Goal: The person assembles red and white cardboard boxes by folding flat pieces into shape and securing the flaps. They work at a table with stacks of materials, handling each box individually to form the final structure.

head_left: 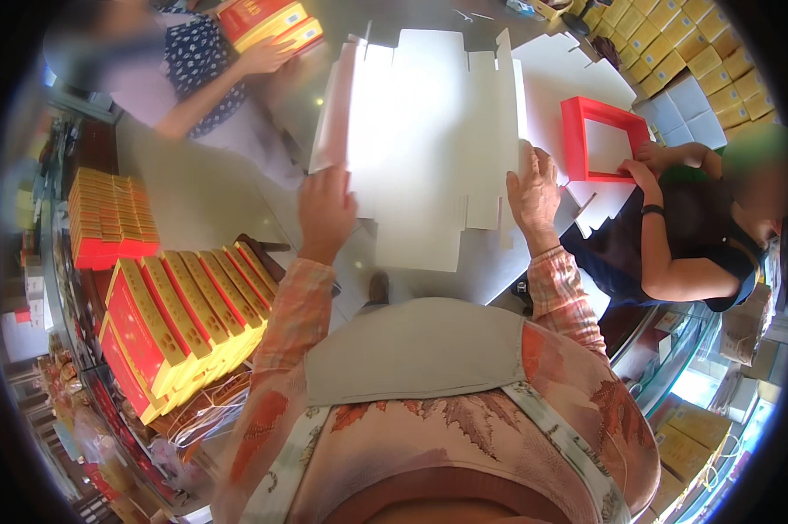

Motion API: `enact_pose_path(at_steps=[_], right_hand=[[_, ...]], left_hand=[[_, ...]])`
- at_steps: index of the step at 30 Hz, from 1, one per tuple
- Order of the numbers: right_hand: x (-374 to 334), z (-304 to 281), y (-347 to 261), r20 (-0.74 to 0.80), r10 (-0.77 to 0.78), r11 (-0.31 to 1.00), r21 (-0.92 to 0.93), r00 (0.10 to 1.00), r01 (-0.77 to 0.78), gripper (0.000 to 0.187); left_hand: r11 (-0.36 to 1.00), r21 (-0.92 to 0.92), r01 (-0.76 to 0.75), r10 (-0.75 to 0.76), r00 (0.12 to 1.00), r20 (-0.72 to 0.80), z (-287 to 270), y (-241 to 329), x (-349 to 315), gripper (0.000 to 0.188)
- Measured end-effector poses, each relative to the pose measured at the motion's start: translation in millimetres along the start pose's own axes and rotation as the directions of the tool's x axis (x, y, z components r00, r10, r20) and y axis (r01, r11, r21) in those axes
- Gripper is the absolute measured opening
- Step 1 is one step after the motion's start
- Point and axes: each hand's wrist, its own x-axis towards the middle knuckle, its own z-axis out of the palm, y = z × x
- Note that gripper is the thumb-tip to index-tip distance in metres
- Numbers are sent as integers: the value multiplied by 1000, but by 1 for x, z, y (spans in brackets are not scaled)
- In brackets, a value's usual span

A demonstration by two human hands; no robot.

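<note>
A large white cardboard box blank (420, 148) lies before me, its side flaps standing up and slots cut along its edges. My left hand (327, 210) is closed round the near end of the raised left flap. On the opposite side, my right hand (536, 194) grips the right flap, thumb inward and fingers bent over the outer side. The undersides of both grips are hidden. Another white cardboard piece (556, 79) shows just beyond my right hand, partly covered by the blank.
At right, a co-worker's hands (643, 166) touch a red box frame (577, 140). Another person, upper left, holds red-and-yellow boxes (267, 22). Red-and-gold boxes (162, 323) stand in a row at left, near stacked small ones (110, 214). Yellow cartons (673, 44) fill the far right.
</note>
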Motion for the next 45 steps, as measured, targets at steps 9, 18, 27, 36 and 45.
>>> enact_pose_path(at_steps=[9, 18, 27, 36, 45], right_hand=[[0, 4, -26, -3, -10, 997, -78, 1000, 10, 68], [-29, 12, -5, -2, 195, 951, 244, 981, -189, 64], [-112, -10, -11, -109, 617, 535, 784, 779, -314, 43], [-85, -43, -29, 202, 379, 523, 758, 903, -389, 57], [-44, -15, -80, 568, 124, 200, 788, 813, -582, 80]], left_hand=[[966, -183, 180, -129, 957, 260, 46, -30, 14, 58], [882, -205, 424, -253, 793, 554, 46, -45, 51, 87], [-298, -466, 833, 14, 492, 871, 47, -96, 70, 28], [-180, -472, 863, -4, 479, 878, 54, -128, 73, 26], [396, -640, 659, -125, 728, 674, 39, -102, 57, 53]])
